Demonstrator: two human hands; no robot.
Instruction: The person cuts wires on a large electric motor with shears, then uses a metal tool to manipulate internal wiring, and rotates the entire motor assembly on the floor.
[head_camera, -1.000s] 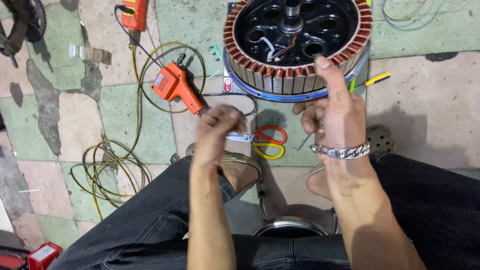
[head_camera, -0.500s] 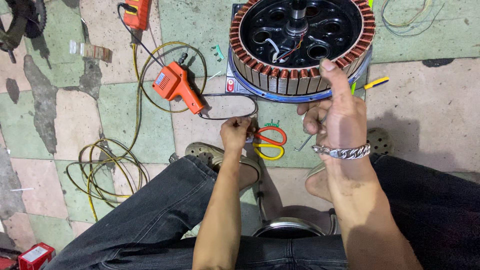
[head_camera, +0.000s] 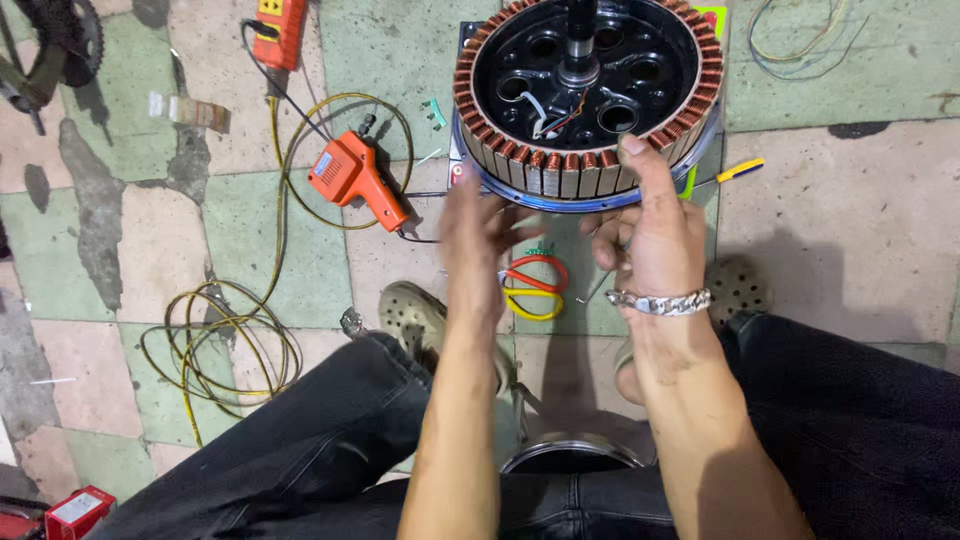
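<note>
Right hand (head_camera: 655, 235) upright, thumb pressing the motor stator (head_camera: 585, 95) rim at six o'clock, fingers loosely curled. Left hand (head_camera: 480, 225), blurred, fingers spread; whether it holds anything, I can't tell.

The left hand (head_camera: 478, 222) has climbed from its spot low at about 7 o'clock of the motor stator (head_camera: 585, 95), beside the red and yellow scissors (head_camera: 533, 287), toward the stator's lower rim at 7 o'clock, and shows blurred with fingers spread, just short of the copper windings. A second ago it pinched something small near the black wire by the orange soldering gun (head_camera: 356, 178); what it holds now cannot be told. The right hand (head_camera: 648, 235) has edged slightly toward 12 o'clock.
</note>
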